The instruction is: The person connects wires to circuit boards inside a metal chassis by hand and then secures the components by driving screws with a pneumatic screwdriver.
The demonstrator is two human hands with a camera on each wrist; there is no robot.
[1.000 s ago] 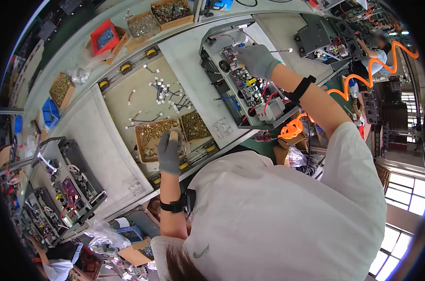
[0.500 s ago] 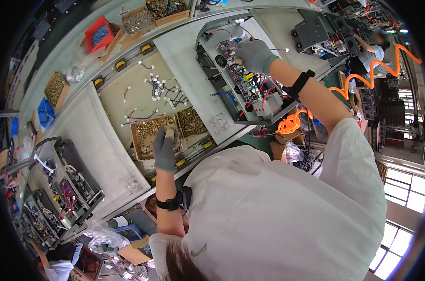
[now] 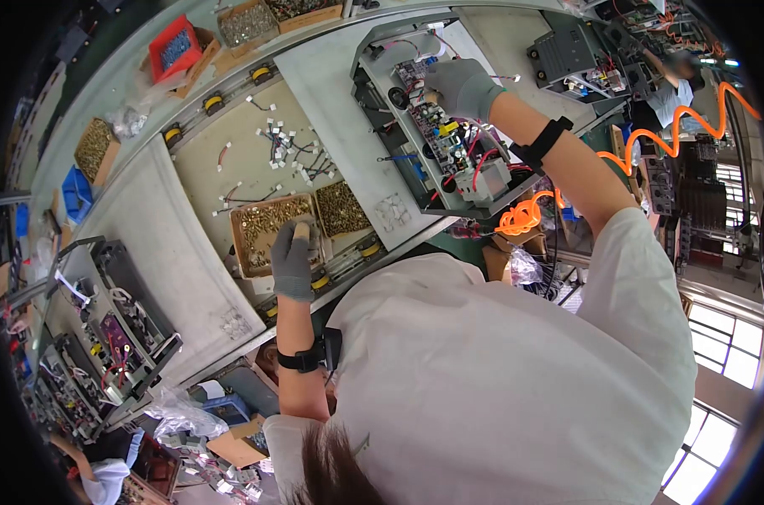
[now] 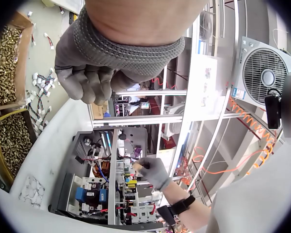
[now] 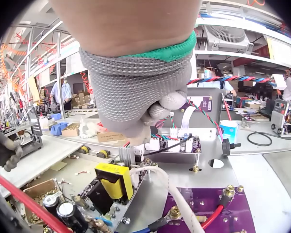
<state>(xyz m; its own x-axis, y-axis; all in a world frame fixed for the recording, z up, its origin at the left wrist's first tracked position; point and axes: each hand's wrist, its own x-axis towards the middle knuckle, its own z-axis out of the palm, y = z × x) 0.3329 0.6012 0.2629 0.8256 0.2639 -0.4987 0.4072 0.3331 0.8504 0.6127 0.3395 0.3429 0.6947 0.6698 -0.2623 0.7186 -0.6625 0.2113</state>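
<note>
My right hand (image 3: 464,88), in a grey glove with bare fingertips, reaches into an open grey metal chassis (image 3: 373,80). Its fingers are curled down at the circuit board (image 3: 442,133), beside white connectors and wires. In the right wrist view, the fingertips (image 5: 138,135) sit just above a grey strip of wires; whether they pinch something I cannot tell. Nearer my body, my gloved left hand (image 3: 292,263) hangs loosely curled over the right side of a cardboard box (image 3: 239,244) of brass-coloured fasteners. Nothing shows in it in the left wrist view, where its fingers (image 4: 89,87) droop.
A second bin of brass fasteners (image 3: 342,209) adjoins the box. Loose cable connectors (image 3: 293,156) lie on the bench behind. Other chassis stand at left (image 3: 117,311) and upper right (image 3: 563,55). An orange coiled hose (image 3: 521,217) hangs by the chassis's near edge.
The head view has shifted slightly, moving the scene a little up and left. Both hands keep about the same places, the right at the circuit board and the left over the box.
</note>
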